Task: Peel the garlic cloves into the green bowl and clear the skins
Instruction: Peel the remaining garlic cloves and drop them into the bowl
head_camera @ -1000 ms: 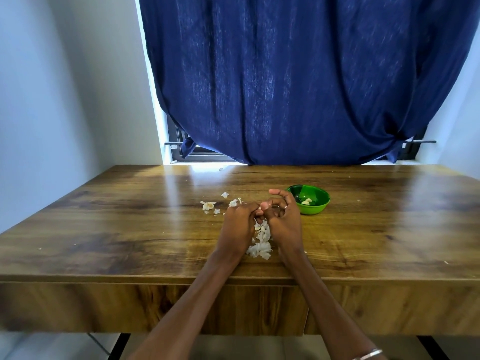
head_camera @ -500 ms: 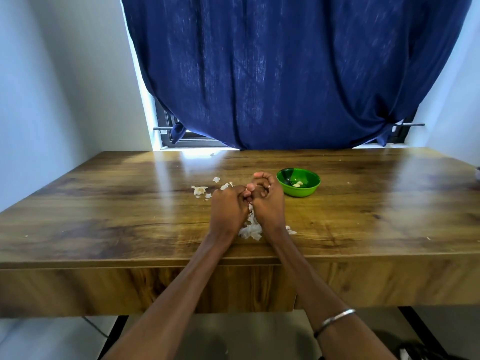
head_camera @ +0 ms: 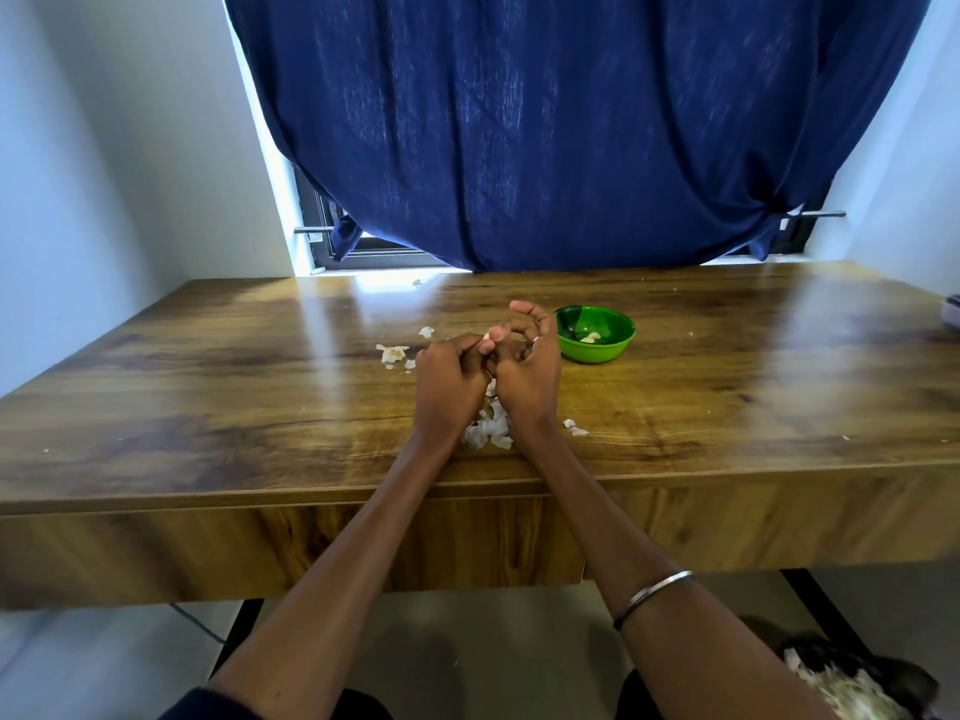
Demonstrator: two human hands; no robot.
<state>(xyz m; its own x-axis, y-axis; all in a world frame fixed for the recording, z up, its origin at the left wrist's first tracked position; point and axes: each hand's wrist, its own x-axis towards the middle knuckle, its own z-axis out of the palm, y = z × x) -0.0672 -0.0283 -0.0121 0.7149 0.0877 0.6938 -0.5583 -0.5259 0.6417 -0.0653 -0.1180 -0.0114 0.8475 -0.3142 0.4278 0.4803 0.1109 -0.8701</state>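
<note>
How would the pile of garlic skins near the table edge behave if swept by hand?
The garlic skins look thin and papery, so probably very light and apt to scatter. Stray flakes already lie apart on the table, suggesting they drift easily. Being flimsy, they would likely crumple rather than slide together.

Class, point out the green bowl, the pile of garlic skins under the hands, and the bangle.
green bowl [head_camera: 621,341]: head view, right rim.
pile of garlic skins [head_camera: 488,433]: head view, middle of heap.
bangle [head_camera: 655,593]: head view, band on right forearm.
</note>
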